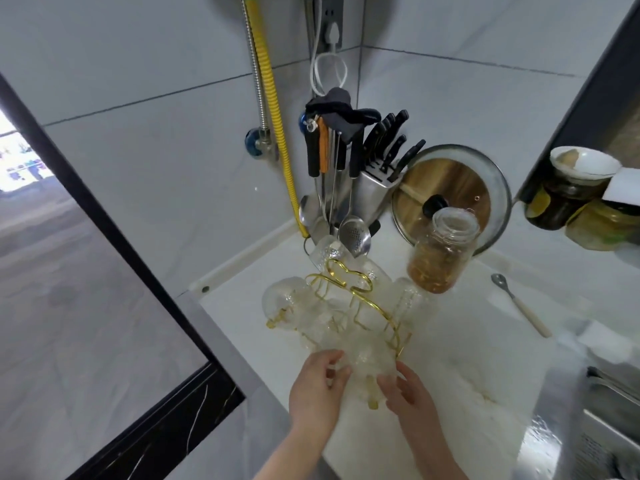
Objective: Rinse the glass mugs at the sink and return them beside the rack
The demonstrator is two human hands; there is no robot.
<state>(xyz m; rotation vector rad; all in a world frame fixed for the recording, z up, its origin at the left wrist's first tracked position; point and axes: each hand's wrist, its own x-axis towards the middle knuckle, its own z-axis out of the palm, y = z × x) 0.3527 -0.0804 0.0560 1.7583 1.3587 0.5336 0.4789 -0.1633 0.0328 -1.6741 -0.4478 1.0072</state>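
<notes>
A gold wire rack [349,285] stands on the white counter with several clear textured glass mugs [287,299] hung upside down on it. At the rack's near end sits one glass mug [367,362], held from both sides. My left hand [318,386] grips its left side and my right hand [405,389] its right side. The sink [606,427] shows as a steel basin at the lower right edge.
Behind the rack stand a utensil holder with ladles [332,188], a knife block [377,178] and a glass pot lid [453,192]. A glass jar [443,251] and a spoon [519,306] lie on the counter. Jars [568,199] fill a shelf at right.
</notes>
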